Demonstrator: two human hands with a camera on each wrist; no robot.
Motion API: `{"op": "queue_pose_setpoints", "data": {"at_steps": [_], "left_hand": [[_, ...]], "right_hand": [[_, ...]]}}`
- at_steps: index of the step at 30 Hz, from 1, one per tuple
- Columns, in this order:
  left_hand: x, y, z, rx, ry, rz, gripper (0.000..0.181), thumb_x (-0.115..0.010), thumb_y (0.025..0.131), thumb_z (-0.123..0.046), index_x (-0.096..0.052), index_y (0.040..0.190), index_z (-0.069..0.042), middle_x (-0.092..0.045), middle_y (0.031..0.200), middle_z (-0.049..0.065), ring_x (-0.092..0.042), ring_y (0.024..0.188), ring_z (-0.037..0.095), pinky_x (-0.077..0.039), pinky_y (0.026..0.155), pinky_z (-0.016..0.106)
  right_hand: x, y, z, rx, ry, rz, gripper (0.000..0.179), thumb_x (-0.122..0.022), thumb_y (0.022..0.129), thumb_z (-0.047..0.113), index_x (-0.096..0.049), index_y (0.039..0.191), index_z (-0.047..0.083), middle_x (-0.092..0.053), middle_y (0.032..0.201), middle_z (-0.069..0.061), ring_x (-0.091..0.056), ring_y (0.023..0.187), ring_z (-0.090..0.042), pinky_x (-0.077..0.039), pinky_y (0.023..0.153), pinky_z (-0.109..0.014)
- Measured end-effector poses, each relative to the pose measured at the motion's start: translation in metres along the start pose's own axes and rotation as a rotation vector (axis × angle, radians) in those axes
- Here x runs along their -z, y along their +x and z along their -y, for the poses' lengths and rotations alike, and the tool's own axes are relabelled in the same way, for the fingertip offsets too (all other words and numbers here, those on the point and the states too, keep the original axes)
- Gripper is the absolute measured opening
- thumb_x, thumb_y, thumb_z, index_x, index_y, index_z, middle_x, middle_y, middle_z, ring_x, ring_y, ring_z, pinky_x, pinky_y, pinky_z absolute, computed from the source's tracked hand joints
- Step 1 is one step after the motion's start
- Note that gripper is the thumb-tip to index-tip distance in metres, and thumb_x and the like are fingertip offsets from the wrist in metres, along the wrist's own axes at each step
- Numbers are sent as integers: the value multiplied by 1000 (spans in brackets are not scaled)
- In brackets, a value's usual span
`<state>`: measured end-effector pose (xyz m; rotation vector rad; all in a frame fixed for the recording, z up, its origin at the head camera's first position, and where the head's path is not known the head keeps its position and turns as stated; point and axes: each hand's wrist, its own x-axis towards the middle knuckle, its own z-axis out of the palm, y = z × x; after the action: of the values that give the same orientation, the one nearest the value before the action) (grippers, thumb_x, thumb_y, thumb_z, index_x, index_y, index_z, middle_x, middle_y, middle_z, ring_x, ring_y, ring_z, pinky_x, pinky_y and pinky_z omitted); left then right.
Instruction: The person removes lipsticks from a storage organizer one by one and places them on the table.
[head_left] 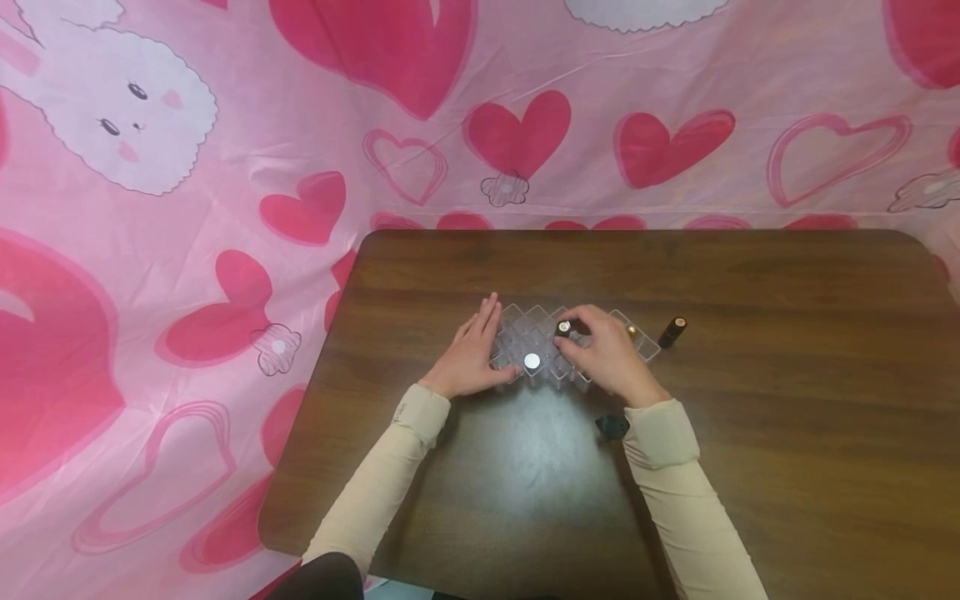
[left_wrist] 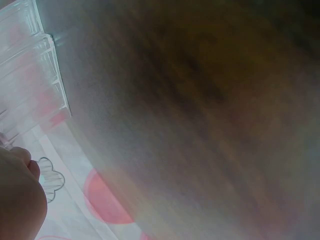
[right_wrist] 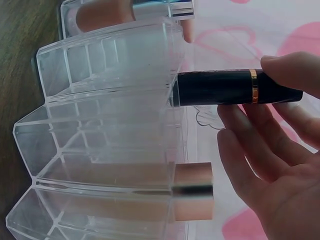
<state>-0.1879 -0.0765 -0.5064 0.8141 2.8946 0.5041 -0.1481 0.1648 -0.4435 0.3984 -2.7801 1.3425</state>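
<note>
A clear organizer [head_left: 537, 318] with diamond-shaped compartments stands on the table. My right hand [head_left: 606, 352] pinches a black lipstick tube [right_wrist: 215, 89] with a gold band, thumb on one side and fingertips on the other. The tube's far end is right at the mouth of a compartment. At the organizer's left end rests my left hand [head_left: 471, 354], fingers straight along its side and thumb at the front. Inside the organizer, the right wrist view shows a tube with a rose-gold cap [right_wrist: 193, 192] and another with a shiny silvery cap [right_wrist: 162, 9].
Another black tube [head_left: 673, 332] stands on the wooden table [head_left: 810, 400], just right of the organizer. A small black object [head_left: 612, 427] shows beside my right cuff. Behind the table hangs a pink cloth [head_left: 585, 75] with hearts.
</note>
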Motion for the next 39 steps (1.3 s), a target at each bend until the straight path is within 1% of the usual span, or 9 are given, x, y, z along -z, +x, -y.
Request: {"op": "queue_pose_setpoints", "data": {"at_steps": [5, 12, 16, 22, 26, 29, 35, 39], "left_hand": [[1, 0, -1, 3, 2, 6, 108, -53, 69, -67, 2, 145, -13, 10, 152, 0, 10, 138, 11, -14, 111, 38], [1, -1, -1, -5, -1, 12, 107, -51, 70, -67, 5, 144, -15, 13, 152, -1, 11, 138, 11, -13, 112, 38], [1, -1, -1, -6, 7, 10, 107, -50, 70, -69, 7, 144, -16, 13, 152, -1, 10, 138, 11, -13, 112, 38], [2, 0, -1, -5, -3, 12, 107, -53, 70, -65, 4, 145, -14, 16, 151, -4, 10, 138, 11, -12, 112, 37], [3, 0, -1, -4, 0, 18, 107, -52, 70, -66, 4, 145, -14, 17, 150, -5, 11, 138, 11, -12, 112, 38], [3, 0, -1, -6, 8, 19, 107, -50, 70, -68, 4, 145, -14, 17, 151, -3, 11, 138, 12, -13, 112, 39], [2, 0, -1, -6, 15, 25, 108, -46, 70, -72, 5, 144, -14, 16, 151, -2, 12, 138, 12, -13, 112, 39], [2, -1, 0, -12, 11, 19, 108, -46, 70, -72, 2, 145, -11, 14, 151, 0, 11, 138, 12, -13, 112, 39]], "right_hand": [[1, -1, 2, 14, 17, -41, 27, -66, 79, 18, -58, 103, 9, -60, 99, -6, -57, 93, -23, -49, 79, -41], [0, 0, 2, 43, 50, -147, 26, -67, 78, 17, -60, 103, 10, -60, 95, -2, -60, 88, -19, -50, 78, -38], [1, -1, 2, 49, 71, -182, 25, -67, 78, 16, -60, 102, 10, -61, 96, -3, -61, 89, -18, -51, 78, -37], [2, -1, 3, 58, 96, -198, 26, -68, 78, 14, -60, 102, 8, -61, 96, -6, -60, 89, -20, -51, 79, -38], [2, -1, 3, 80, 88, -211, 25, -68, 78, 15, -61, 101, 8, -61, 95, -5, -60, 88, -19, -50, 78, -37], [2, -1, 2, 89, 81, -216, 26, -68, 78, 15, -61, 101, 9, -61, 95, -4, -60, 87, -17, -50, 78, -36], [4, -2, 2, 67, 83, -211, 27, -69, 77, 16, -60, 103, 12, -59, 96, 0, -58, 87, -14, -50, 78, -36], [5, -3, 2, 90, 96, -232, 28, -70, 76, 13, -61, 103, 10, -59, 94, -1, -58, 86, -15, -50, 78, -37]]}}
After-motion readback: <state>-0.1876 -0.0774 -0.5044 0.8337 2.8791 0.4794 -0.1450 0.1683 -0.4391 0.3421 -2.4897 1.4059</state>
